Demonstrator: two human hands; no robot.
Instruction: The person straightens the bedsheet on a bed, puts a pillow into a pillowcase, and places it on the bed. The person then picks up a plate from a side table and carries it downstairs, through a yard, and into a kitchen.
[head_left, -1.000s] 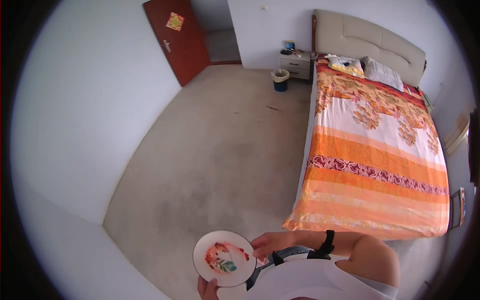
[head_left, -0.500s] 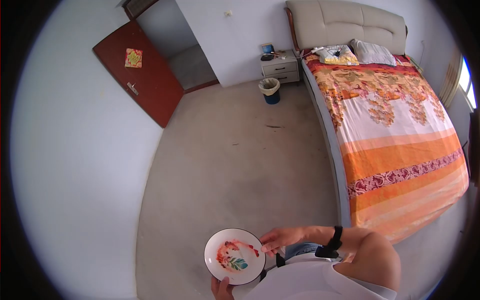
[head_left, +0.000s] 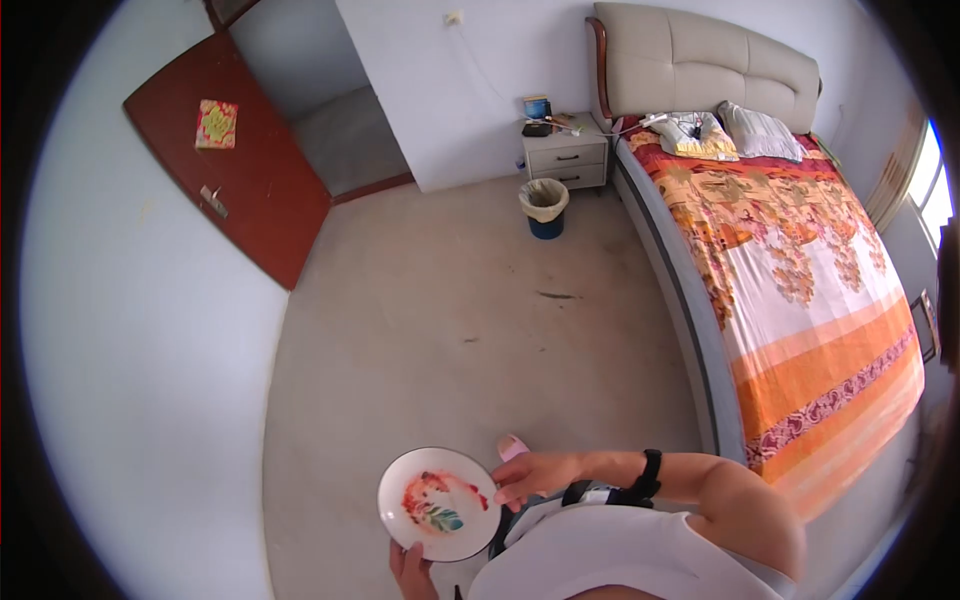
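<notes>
A round white plate (head_left: 400, 490) with a dark rim is held low in front of me. Red smears and bits lie across it, and a green leaf design shows near its lower middle. My left hand (head_left: 410, 571) grips the plate's near edge from below, thumb on top. At the right edge, my right hand (head_left: 528, 474) pinches the rim between thumb and fingers. A dark band circles my right wrist. Below the plate is the floor.
A blue bin (head_left: 545, 217) with a pale liner stands by a nightstand (head_left: 566, 158). Along the right side runs a bed (head_left: 800, 330) with an orange patterned cover. At the left a red-brown door (head_left: 240, 170) stands open. Dark marks (head_left: 556, 295) lie on the floor.
The plate and both hands have shifted slightly left in view. The bin and bed appear nearer, and a pink-topped foot or slipper now shows beside the right hand.
</notes>
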